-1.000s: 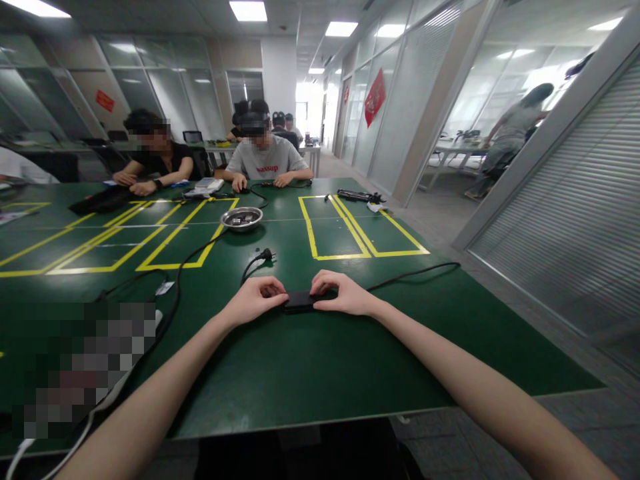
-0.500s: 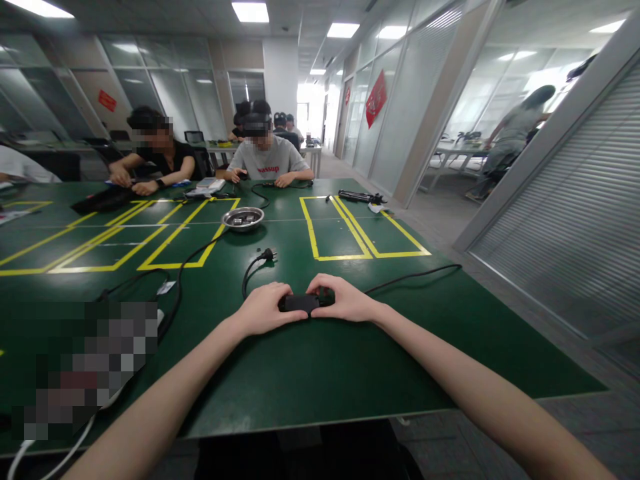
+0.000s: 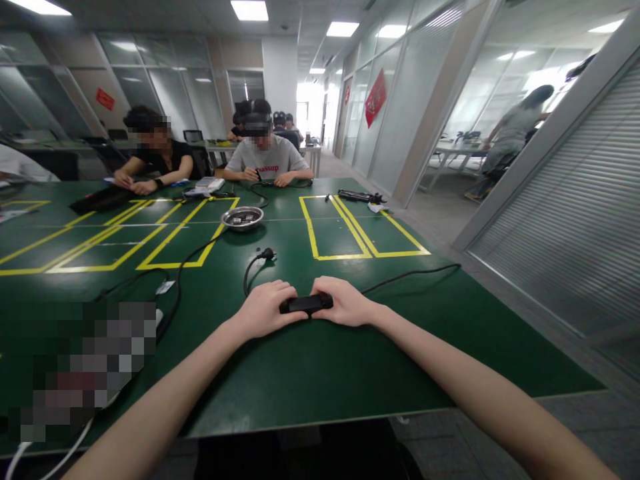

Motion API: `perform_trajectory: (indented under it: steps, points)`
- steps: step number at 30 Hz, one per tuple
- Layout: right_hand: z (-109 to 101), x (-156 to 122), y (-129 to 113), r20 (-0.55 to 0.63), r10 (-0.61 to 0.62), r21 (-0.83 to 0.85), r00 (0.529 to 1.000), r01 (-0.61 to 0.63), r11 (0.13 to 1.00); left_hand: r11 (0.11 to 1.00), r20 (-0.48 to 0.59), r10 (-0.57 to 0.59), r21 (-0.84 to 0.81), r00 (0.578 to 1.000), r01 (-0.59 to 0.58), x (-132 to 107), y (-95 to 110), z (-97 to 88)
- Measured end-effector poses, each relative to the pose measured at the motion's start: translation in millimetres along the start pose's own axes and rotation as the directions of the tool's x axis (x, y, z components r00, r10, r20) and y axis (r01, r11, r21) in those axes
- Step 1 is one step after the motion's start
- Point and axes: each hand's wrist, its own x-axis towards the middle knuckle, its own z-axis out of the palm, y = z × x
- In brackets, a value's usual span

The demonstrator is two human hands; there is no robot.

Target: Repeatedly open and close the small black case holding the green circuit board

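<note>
A small flat black device [image 3: 306, 305] is gripped at both ends just above the green table [image 3: 320, 373]. My left hand [image 3: 265, 308] is closed round its left end and my right hand [image 3: 345, 302] is closed round its right end, thumbs on the near edge. One black cable [image 3: 410, 274] runs from the right hand toward the table's right side. A second cable with a plug [image 3: 265, 254] curls away behind the left hand.
A metal bowl [image 3: 242, 217] sits beyond the plug among yellow taped rectangles [image 3: 345, 227]. Two people sit at the far side handling small items. More cables [image 3: 170, 293] lie at the left near a blurred patch. The table's right edge drops to the floor.
Both hands have drawn closer together round the black device and curled tighter. The device has turned up off the table and now sits tilted between the hands.
</note>
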Motion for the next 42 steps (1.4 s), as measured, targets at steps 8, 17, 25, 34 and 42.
perform_trajectory:
  steps: [8,17,25,34,42]
  points:
    - [1.9,0.0,3.6,-0.021,-0.116,-0.041,0.993,0.115,0.993,1.000,-0.019,-0.006,-0.018,1.000,0.006,-0.4,1.4,-1.6]
    - [-2.8,1.3,2.9,0.006,-0.156,-0.089,0.988,0.156,0.984,0.999,0.004,-0.012,-0.052,1.000,0.012,0.0,2.1,-0.6]
    - [6.8,4.5,4.6,-0.060,0.006,-0.033,0.998,-0.008,0.999,0.999,-0.029,0.006,-0.032,1.000,-0.007,-1.5,3.6,1.6]
    - [3.0,3.3,4.2,0.083,0.243,0.290,0.966,-0.257,0.922,0.969,0.029,0.128,0.210,0.991,-0.132,5.4,6.2,8.5]
    - [-7.8,-1.5,0.4,-0.039,-0.187,-0.137,0.982,0.180,0.974,0.991,0.005,0.069,0.118,0.998,-0.069,3.4,3.3,-1.6]
